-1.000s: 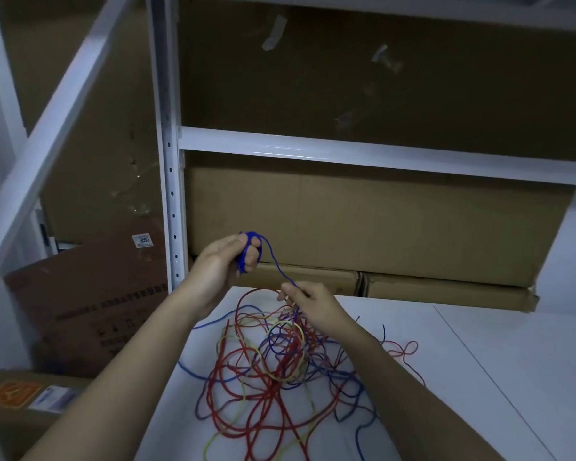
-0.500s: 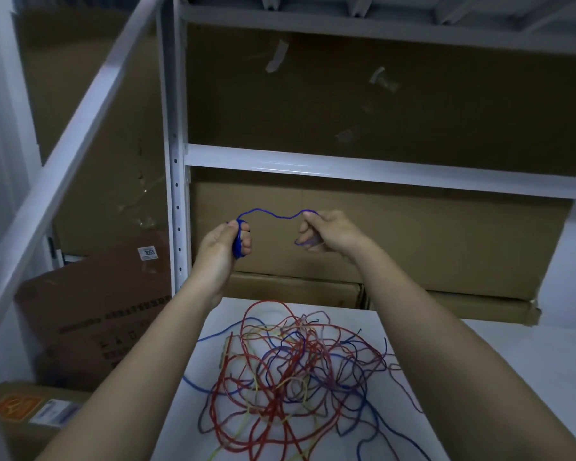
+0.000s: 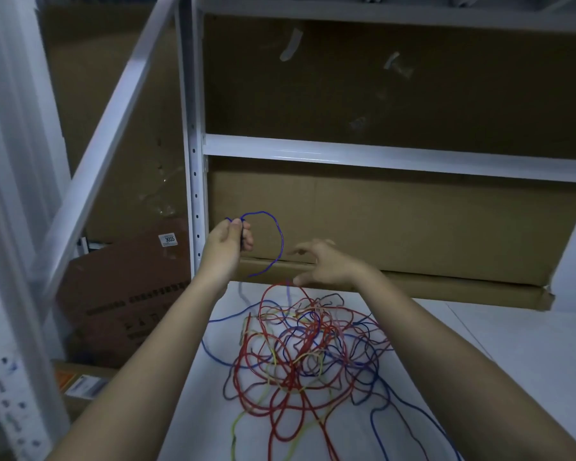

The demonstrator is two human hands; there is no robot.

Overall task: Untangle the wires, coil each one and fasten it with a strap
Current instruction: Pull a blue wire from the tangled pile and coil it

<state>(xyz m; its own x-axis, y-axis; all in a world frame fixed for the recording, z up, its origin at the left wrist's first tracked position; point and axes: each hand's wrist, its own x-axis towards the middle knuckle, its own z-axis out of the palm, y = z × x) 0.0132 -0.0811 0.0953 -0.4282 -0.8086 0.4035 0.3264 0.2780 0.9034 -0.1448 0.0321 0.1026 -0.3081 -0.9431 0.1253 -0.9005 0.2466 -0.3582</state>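
Hanging down-right from the gripping left hand [image 3: 228, 242], the blue wire [image 3: 281, 242] passes just left of the open, empty right hand [image 3: 325, 266].

1. We see the left hand [image 3: 225, 241] raised above the table [image 3: 499, 354], fingers curled round a blue wire [image 3: 281, 241].
2. The wire arcs rightward and drops toward the tangle of wires [image 3: 306, 347] on the table.
3. The right hand [image 3: 326, 266], blurred, hovers just beside the loop, fingers spread, holding nothing.
4. Cardboard boxes [image 3: 396, 224] fill the white shelving [image 3: 379, 156] behind.
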